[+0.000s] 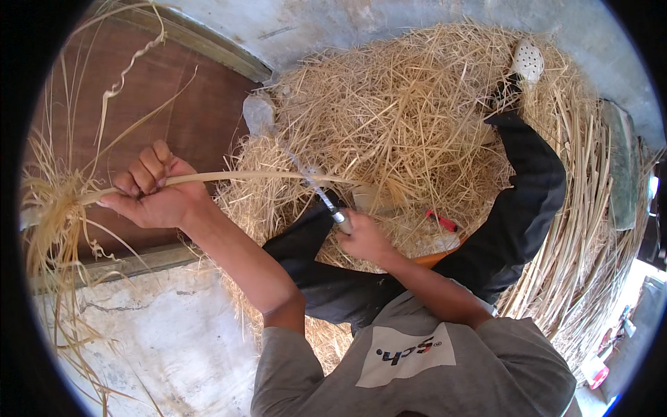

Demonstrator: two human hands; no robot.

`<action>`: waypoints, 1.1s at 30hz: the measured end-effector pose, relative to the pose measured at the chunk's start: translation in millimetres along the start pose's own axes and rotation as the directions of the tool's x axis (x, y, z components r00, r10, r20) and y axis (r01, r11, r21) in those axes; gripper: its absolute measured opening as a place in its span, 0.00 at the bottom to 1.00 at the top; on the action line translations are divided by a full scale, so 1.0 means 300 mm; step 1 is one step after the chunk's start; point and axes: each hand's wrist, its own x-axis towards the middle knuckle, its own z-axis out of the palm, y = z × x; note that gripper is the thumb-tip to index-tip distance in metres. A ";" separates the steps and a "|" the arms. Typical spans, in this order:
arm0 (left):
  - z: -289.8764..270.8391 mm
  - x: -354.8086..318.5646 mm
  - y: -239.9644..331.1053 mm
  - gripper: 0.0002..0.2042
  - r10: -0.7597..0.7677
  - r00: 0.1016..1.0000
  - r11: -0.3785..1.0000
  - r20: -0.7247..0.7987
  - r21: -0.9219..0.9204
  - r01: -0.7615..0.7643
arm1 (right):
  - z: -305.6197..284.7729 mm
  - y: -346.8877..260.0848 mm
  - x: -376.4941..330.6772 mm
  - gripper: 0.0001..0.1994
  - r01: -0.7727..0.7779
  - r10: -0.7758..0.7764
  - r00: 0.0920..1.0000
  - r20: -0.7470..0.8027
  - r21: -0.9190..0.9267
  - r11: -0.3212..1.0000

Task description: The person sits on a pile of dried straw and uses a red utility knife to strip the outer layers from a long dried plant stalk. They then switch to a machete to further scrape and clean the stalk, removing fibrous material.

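Observation:
My left hand point(158, 187), stretched out to the left, is closed around a long pale plant strip point(246, 175) that looks like split cane or bamboo. Beyond the fist, its left end carries a frayed bunch of thin curling shavings point(66, 208). The strip runs right, across the middle of the view, and thins out over the straw. My right hand point(365, 238) grips the handle of a knife point(318, 189) with a long narrow blade. That blade crosses the strip near its right part and looks blurred; whether it bites in cannot be told.
A big heap of pale shavings point(389, 104) lies around my bent legs point(507, 215). A red-and-black handled tool point(441, 221) rests on it. Long strips point(556, 271) are stacked along the right. A brown door panel point(167, 83) stands at left, with a stone point(259, 115) beside its edge.

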 end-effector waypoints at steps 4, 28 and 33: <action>-0.001 0.014 -0.005 0.27 -0.021 1.000 0.999 0.007 -0.050 0.021 | 0.012 -0.058 -0.007 0.18 0.073 -0.075 0.996 0.043 0.056 0.996; 0.126 -0.037 0.072 0.26 0.111 0.948 0.929 -0.299 0.369 0.007 | 0.015 0.162 -0.042 0.11 -0.012 0.012 0.997 0.071 0.001 1.000; 0.053 -0.063 0.078 0.27 0.193 0.937 0.900 -0.290 0.432 -0.051 | 0.034 0.074 -0.054 0.14 0.066 -0.066 0.995 0.071 0.004 0.998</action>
